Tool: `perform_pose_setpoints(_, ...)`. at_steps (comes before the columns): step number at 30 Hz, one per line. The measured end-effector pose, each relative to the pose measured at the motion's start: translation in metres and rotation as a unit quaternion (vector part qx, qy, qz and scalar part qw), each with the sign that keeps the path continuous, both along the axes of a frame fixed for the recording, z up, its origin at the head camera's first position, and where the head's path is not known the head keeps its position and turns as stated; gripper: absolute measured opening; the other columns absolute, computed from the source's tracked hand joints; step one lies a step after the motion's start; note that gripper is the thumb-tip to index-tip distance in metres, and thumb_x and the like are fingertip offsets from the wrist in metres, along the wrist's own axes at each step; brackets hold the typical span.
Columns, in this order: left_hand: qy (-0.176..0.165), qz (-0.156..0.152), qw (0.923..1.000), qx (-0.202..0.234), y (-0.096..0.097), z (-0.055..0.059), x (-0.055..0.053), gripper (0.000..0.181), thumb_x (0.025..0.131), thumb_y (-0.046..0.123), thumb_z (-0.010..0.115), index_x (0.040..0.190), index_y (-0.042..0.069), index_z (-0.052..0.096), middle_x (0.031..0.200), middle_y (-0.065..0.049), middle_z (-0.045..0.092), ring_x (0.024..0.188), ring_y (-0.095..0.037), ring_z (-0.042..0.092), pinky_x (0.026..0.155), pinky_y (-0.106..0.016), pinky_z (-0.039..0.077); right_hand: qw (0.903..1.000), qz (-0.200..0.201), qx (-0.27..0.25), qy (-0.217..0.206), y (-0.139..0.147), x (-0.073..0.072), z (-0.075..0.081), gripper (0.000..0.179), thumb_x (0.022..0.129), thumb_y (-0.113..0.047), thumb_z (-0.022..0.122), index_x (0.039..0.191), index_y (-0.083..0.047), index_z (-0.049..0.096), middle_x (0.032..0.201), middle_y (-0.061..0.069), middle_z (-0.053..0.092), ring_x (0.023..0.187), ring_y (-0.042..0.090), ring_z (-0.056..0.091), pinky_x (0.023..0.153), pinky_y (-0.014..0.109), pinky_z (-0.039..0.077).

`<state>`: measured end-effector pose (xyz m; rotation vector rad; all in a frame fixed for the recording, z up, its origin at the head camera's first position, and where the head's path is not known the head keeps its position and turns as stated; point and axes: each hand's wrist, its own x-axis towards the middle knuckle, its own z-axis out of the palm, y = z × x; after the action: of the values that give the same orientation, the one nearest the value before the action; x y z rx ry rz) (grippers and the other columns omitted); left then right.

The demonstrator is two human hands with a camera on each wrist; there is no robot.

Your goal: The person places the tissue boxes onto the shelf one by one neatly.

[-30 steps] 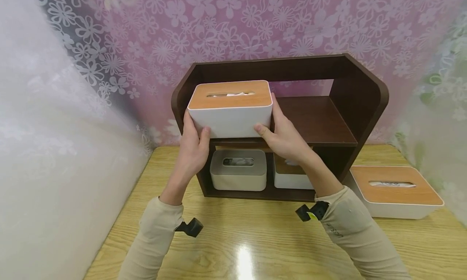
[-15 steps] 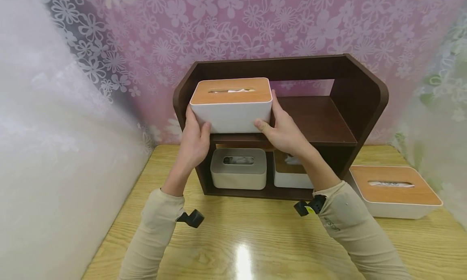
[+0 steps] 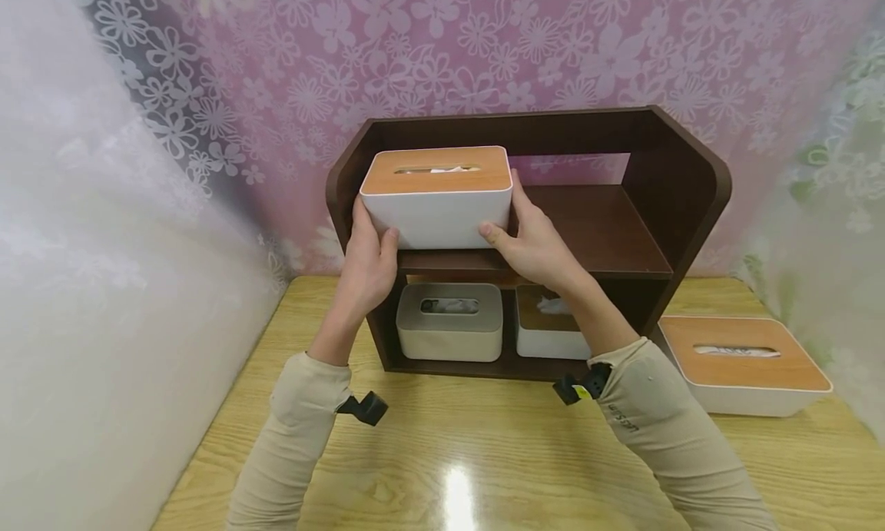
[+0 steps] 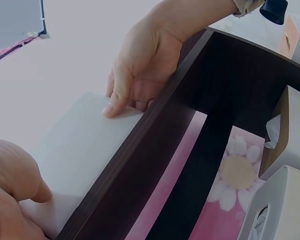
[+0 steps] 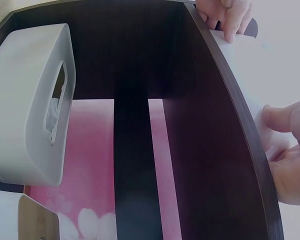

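Observation:
A white tissue box (image 3: 439, 216) with a wood-look lid (image 3: 442, 170) is at the left part of the upper shelf of a dark brown rack (image 3: 594, 224). My left hand (image 3: 369, 266) holds its left side, thumb on the front face. On the opposite side my right hand (image 3: 539, 243) grips it, also with the thumb in front. The box's front face (image 4: 85, 145) lies along the shelf edge in the left wrist view, between both hands. Its underside and back are hidden, so I cannot tell how fully it rests on the shelf.
Below, a grey-lidded cream tissue box (image 3: 449, 331) and a white one with a brown lid (image 3: 553, 331) stand on the lower level. Another wood-lidded tissue box (image 3: 747, 362) sits on the wooden table (image 3: 415, 454), right of the rack. A pale wall panel (image 3: 138, 285) borders the left.
The held tissue box has moved slightly back over the upper shelf, and both hands have gone with it. The other boxes have stayed in place.

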<state>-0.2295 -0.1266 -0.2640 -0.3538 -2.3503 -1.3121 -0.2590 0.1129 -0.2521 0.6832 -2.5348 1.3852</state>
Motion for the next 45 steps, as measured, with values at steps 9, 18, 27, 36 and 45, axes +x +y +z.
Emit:
perform_pose_setpoints(9, -0.001, 0.005, 1.0000, -0.001, 0.003, 0.000, -0.003, 0.067, 0.102, 0.003, 0.041, 0.157, 0.005, 0.004, 0.159, -0.018, 0.022, 0.147, -0.024, 0.024, 0.120, -0.039, 0.021, 1.0000, -0.006, -0.003, -0.002, 0.001, 0.000, 0.000, 0.093, 0.097, -0.022, 0.064, 0.159, -0.006, -0.004, 0.166, 0.011, 0.009, 0.151, 0.019, 0.013, 0.122, 0.043, 0.015)
perform_pose_setpoints(18, 0.002, 0.013, 0.9999, -0.002, 0.003, -0.002, -0.006, 0.067, 0.102, 0.004, 0.042, 0.158, 0.006, 0.004, 0.159, -0.017, 0.024, 0.146, -0.024, 0.026, 0.120, -0.040, 0.022, 0.9999, 0.001, -0.009, 0.008, 0.001, 0.000, -0.002, 0.092, 0.098, -0.021, 0.064, 0.159, -0.007, -0.002, 0.166, 0.010, 0.010, 0.150, 0.019, 0.014, 0.121, 0.043, 0.017)
perform_pose_setpoints(27, 0.001, 0.000, 0.9999, 0.015, 0.004, -0.005, -0.007, 0.070, 0.102, 0.004, 0.041, 0.159, 0.008, 0.001, 0.161, -0.014, 0.021, 0.147, -0.019, 0.022, 0.121, -0.038, 0.019, 0.9995, -0.016, -0.025, -0.001, -0.001, 0.004, -0.004, 0.088, 0.098, -0.021, 0.063, 0.159, -0.005, 0.001, 0.166, 0.009, 0.010, 0.151, 0.019, 0.014, 0.122, 0.043, 0.015)
perform_pose_setpoints(36, -0.007, -0.001, 0.9997, 0.023, 0.008, -0.006, -0.008, 0.073, 0.104, 0.008, 0.038, 0.157, 0.005, -0.012, 0.164, -0.017, 0.008, 0.149, -0.024, 0.019, 0.121, -0.041, 0.019, 0.9988, -0.024, -0.042, 0.010, 0.000, 0.004, -0.007, 0.086, 0.098, -0.023, 0.064, 0.160, -0.007, 0.006, 0.166, 0.008, 0.012, 0.151, 0.019, 0.013, 0.122, 0.044, 0.014)
perform_pose_setpoints(45, 0.094, 0.068, 0.9933, 0.006, 0.014, -0.023, -0.004, 0.071, 0.101, 0.008, 0.040, 0.157, 0.000, -0.004, 0.164, -0.017, 0.006, 0.150, -0.019, 0.013, 0.121, -0.040, 0.019, 0.9964, 0.006, -0.085, -0.009, -0.001, 0.009, -0.011, 0.085, 0.099, -0.018, 0.062, 0.160, -0.010, 0.004, 0.165, 0.009, 0.014, 0.148, 0.022, 0.025, 0.115, 0.041, 0.031)
